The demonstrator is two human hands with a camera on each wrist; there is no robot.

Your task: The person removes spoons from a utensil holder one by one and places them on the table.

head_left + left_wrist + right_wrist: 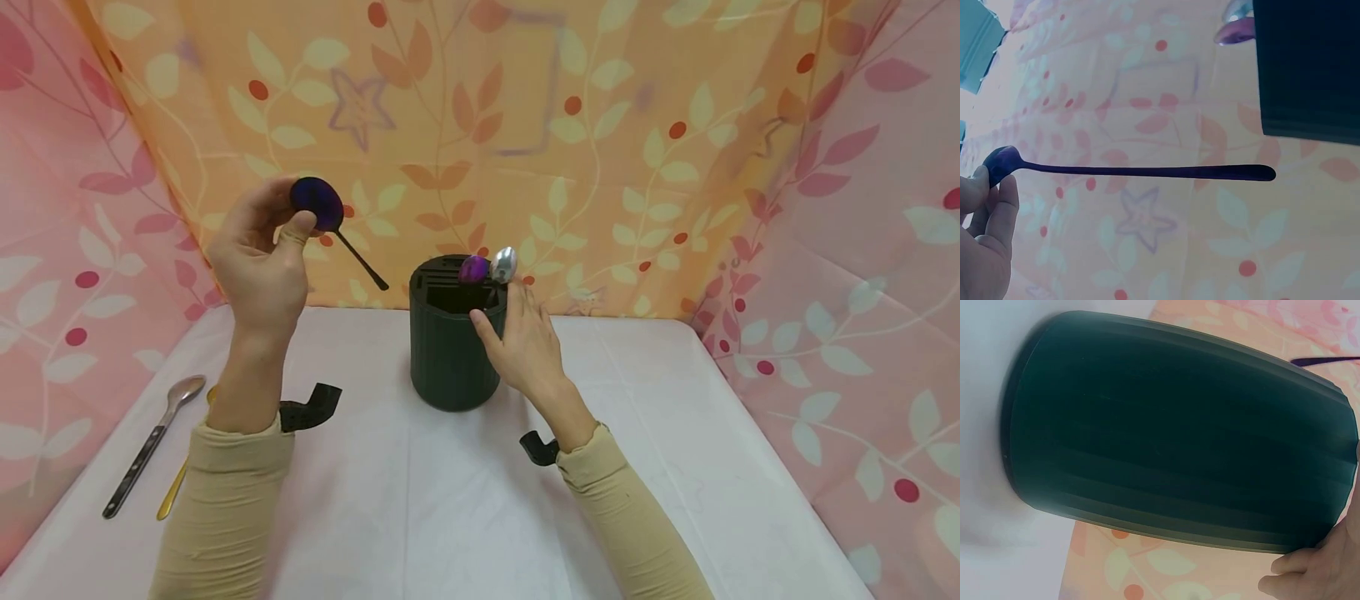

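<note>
Dark green and ribbed, the holder [453, 358] stands upright on the white cloth [450, 500] in my head view. Left of it and above its rim, the left hand [258, 258] pinches the dark blue spoon [317, 204] by its bowl, the thin handle slanting down toward the holder. The right hand [528, 337] rests against the holder's right side near the rim, fingers and thumb fairly straight. From the holder's top poke a purple spoon [473, 269] and a silver spoon [503, 264], their lower ends hidden from me. Well left of the holder lie a black-handled spoon [155, 437] and a gold utensil [172, 493], the latter partly covered by the left arm [255, 367]

On the left wrist view I get the dark blue spoon's whole handle, but the holder is cut off beside it

On the right wrist view the holder's wall hides its contents, and much of the right hand is cropped
</note>
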